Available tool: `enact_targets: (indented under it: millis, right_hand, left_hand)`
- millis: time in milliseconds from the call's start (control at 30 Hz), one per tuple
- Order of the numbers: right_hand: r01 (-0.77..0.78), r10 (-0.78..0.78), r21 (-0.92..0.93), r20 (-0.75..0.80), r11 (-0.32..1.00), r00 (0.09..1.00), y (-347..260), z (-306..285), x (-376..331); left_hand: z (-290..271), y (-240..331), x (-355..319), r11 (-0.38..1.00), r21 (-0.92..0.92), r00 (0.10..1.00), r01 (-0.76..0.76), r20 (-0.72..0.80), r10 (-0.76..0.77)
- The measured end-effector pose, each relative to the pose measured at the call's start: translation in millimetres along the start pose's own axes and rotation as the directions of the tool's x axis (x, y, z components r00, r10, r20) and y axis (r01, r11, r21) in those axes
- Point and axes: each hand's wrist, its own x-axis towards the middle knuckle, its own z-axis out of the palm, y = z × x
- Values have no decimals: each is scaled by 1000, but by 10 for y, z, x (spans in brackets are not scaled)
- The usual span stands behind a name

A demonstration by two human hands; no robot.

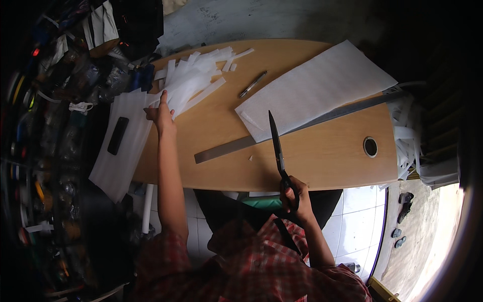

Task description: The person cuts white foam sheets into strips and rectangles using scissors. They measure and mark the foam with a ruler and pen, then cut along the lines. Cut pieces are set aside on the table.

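My left hand [162, 117] reaches to the left part of the table, fingers stretched out at the near edge of a pile of white foam strips [193, 80]. Beside it lies a white foam sheet [132, 151] with a black phone [117, 136] on top. Near the front edge, my right hand [297, 199] is closed round the handles of black scissors [276, 143], blades together and pointing away from me. Beyond them a larger white foam sheet [317, 90] partly covers a long metal ruler [221, 152].
A pen [253, 84] lies on the wooden table [312, 168] between strips and large sheet. A round cable hole [370, 147] is at the right. More white strips [406, 136] hang past the right edge. Crowded goods [65, 186] line the left; footwear [405, 206] lies on the floor, right.
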Motion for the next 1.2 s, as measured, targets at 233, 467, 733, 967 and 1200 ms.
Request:
enact_targets:
  millis: [233,467,733,967,1200]
  right_hand:
    - [-14,14,-11,2,1000,1000,-3,-16,-20]
    - [-10,10,-67,-3,998,1000,-51,28,-2]
    - [-8,8,-22,-21,1000,1000,-44,28,-11]
    - [-25,25,3,-2,1000,1000,-33,-1,-6]
    - [-10,10,-14,-7,1000,1000,-76,31,-11]
  left_hand:
    - [253,-299,-1201,476,178,492,-861,524,695]
    - [484,-613,-1411,198,-34,81,-980,832,548]
    - [143,-446,-1659,291,-62,84,-955,881,465]
    - [-156,-548,-1940,352,-71,86,-933,908,410]
    - [-212,-588,-1947,291,-2,108,-957,926,362]
